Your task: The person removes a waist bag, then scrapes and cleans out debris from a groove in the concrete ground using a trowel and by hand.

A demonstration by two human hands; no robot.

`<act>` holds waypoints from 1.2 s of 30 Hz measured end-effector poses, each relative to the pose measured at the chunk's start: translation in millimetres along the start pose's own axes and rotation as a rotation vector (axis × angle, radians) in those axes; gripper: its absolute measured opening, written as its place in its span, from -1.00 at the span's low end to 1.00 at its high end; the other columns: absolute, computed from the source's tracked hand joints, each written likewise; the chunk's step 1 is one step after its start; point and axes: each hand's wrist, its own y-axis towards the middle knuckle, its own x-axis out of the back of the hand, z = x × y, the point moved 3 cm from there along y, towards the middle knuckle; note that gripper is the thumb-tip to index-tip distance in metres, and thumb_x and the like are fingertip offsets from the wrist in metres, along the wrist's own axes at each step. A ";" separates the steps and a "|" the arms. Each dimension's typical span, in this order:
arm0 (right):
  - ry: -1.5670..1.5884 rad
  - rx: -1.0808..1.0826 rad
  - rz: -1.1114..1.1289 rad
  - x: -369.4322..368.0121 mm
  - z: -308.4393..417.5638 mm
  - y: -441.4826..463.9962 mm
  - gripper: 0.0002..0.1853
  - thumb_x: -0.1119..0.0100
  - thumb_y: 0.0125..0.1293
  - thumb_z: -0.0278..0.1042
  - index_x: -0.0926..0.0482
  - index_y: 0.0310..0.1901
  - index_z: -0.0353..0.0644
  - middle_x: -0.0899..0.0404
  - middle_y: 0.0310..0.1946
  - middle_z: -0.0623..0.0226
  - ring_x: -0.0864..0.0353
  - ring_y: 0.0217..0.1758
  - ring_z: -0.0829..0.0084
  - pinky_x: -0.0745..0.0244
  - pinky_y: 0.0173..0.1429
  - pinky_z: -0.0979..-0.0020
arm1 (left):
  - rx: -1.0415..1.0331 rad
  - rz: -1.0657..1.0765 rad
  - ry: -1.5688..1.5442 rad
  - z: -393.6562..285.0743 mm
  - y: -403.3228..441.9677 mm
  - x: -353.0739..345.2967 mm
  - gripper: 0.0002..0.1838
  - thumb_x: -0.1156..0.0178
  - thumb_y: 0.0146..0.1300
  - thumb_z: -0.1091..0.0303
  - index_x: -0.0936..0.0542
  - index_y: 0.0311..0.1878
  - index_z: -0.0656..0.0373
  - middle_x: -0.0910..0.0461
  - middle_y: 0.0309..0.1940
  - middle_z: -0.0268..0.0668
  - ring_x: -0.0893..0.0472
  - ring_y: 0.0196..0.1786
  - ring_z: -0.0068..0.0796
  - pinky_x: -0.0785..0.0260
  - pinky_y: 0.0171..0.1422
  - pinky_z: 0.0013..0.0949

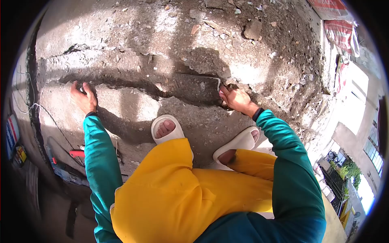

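My left hand rests on the broken edge of the concrete, at the left end of a long trench. Its thumb and fingers are spread, and I see nothing held between them. Further right, my right hand is closed at the trench's right part. Its fingers are wrapped round the end of a flat, dark, rectangular tool with a pale, thin edge at the hand. The tool looks like a trowel blade lying in the trench; its handle is mostly hidden by my fingers.
Loose stones and a larger rock lie on rough ground beyond the trench. Red-handled pliers and a blue power tool are at left, near a thin wire. My sandalled feet stand close to the trench. Striped sacks sit far right.
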 end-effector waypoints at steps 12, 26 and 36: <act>-0.116 -0.083 0.003 7.6 -51.0 -86.3 -0.65 0.14 0.47 -0.10 -0.42 -0.02 -0.24 -0.61 -0.45 0.00 -0.63 -0.38 -0.08 -0.53 -0.22 0.02 | -0.012 -0.004 0.023 -2.7 1.3 0.4 -0.46 -0.15 0.27 0.05 -0.47 0.15 0.28 -0.48 0.06 0.02 -0.41 0.15 0.01 -0.16 0.30 -0.05; 0.478 -0.192 0.369 -12.7 -1.9 21.3 -0.47 0.34 0.53 0.10 -0.49 -0.12 -0.23 -0.51 -0.55 -0.05 -0.60 -0.30 -0.05 -0.43 -0.09 0.03 | 0.002 -0.013 0.019 -2.9 0.0 2.9 -0.45 -0.14 0.27 0.03 -0.45 0.16 0.28 -0.47 0.06 0.02 -0.41 0.13 0.01 -0.16 0.28 -0.05; 0.803 -0.180 0.560 6.2 -1.6 39.0 -0.43 0.29 0.52 0.15 -0.50 -0.23 -0.26 -0.36 -0.68 0.36 -0.44 -0.69 0.49 -0.42 -0.52 0.39 | 0.023 -0.004 0.001 -3.9 0.7 0.3 -0.44 -0.13 0.31 0.02 -0.44 0.17 0.31 -0.47 0.07 0.02 -0.42 0.14 -0.02 -0.19 0.27 -0.06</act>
